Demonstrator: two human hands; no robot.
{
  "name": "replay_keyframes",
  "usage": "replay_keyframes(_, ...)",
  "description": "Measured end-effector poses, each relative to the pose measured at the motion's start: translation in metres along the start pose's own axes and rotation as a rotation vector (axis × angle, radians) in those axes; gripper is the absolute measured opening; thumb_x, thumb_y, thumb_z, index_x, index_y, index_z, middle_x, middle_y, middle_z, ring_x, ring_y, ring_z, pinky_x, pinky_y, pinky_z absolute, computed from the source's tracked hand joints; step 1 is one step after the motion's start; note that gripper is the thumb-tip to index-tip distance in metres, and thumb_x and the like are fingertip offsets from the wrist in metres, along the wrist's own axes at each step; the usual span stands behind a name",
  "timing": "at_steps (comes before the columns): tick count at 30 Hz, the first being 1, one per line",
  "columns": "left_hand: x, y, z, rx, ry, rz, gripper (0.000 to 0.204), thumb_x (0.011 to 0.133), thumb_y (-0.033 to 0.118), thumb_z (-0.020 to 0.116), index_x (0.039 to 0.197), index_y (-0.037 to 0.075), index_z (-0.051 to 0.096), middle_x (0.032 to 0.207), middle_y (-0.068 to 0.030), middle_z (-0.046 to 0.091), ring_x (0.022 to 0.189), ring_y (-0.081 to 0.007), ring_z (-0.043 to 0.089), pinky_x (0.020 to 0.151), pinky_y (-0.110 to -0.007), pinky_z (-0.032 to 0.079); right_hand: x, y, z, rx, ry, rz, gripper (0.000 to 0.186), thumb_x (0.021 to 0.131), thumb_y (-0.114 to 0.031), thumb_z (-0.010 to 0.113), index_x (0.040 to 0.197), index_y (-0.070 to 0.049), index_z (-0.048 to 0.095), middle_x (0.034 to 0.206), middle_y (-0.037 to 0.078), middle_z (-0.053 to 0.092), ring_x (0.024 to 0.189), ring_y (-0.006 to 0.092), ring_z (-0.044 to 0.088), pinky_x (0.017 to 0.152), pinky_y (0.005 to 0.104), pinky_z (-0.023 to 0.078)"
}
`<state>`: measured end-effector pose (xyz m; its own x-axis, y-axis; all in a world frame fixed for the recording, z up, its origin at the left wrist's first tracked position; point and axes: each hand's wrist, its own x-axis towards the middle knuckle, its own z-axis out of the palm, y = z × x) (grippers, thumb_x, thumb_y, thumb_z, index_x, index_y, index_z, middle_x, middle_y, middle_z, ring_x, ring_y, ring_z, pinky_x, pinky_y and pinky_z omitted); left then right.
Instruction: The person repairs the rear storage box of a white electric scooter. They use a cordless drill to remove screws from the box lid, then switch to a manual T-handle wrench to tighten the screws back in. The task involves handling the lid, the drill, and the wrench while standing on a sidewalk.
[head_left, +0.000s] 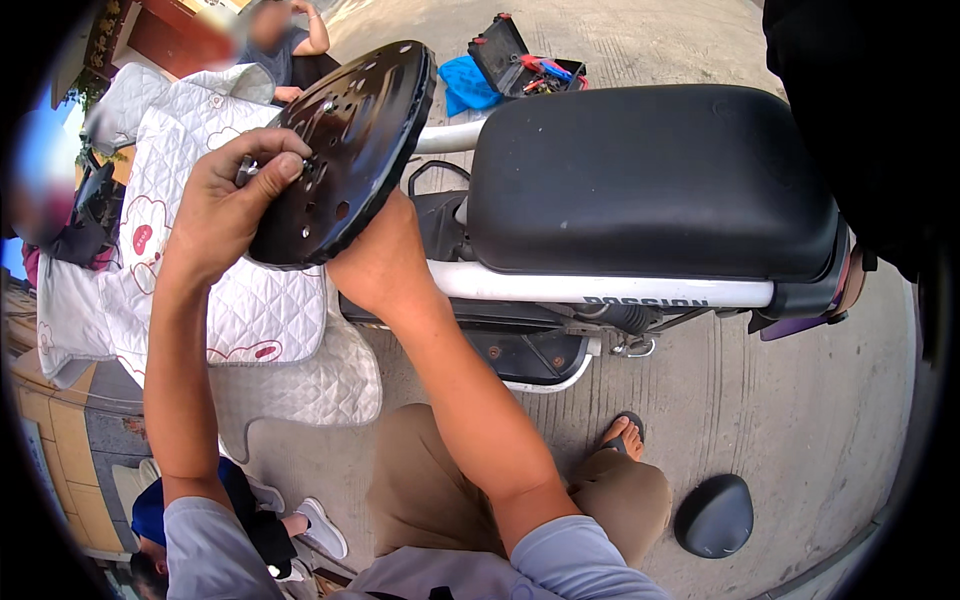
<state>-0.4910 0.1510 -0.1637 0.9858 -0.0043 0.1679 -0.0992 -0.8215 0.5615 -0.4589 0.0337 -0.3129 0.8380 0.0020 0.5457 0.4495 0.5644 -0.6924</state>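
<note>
A glossy black oval plate with several holes, like the underside of a small scooter seat, is held up and tilted in front of me. My right hand supports it from behind and below, with its fingers hidden by the plate. Against its face, my left hand pinches thumb and forefinger at a small metal fastener; whether it is a bolt or a nut I cannot tell. Another bit of metal shows by the curled fingers. Just beyond stands an electric scooter with a long black seat.
A white quilted cover drapes over the scooter's front at left. An open toolbox and blue cloth lie on the far ground. A black rounded saddle-like piece rests near my foot. One person sits behind, another at lower left.
</note>
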Motion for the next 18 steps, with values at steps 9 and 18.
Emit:
replay_keyframes(9, -0.002, 0.013, -0.006, -0.056, -0.053, -0.110, 0.012, 0.100, 0.010, 0.075, 0.108, 0.002, 0.075, 0.094, 0.0004, 0.064, 0.087, -0.0088, 0.057, 0.083, -0.026, 0.047, -0.006, -0.015, -0.009, -0.109, -0.122, 0.139, 0.045, 0.081, -0.008, 0.080, 0.124, -0.003, 0.068, 0.119, 0.017, 0.073, 0.109, 0.0363, 0.071, 0.093, 0.0415, 0.055)
replay_keyframes(18, 0.020, 0.022, -0.006, -0.190, -0.149, -0.540, 0.009, 0.092, 0.007, 0.081, 0.095, 0.002, 0.075, 0.082, 0.0001, 0.063, 0.075, -0.0104, 0.053, 0.072, -0.028, 0.047, -0.083, -0.139, -0.024, -0.466, 0.017, 0.957, 0.029, 0.108, -0.023, 0.059, 0.120, 0.002, 0.068, 0.089, 0.010, 0.074, 0.082, 0.0176, 0.071, 0.076, 0.0329, 0.056)
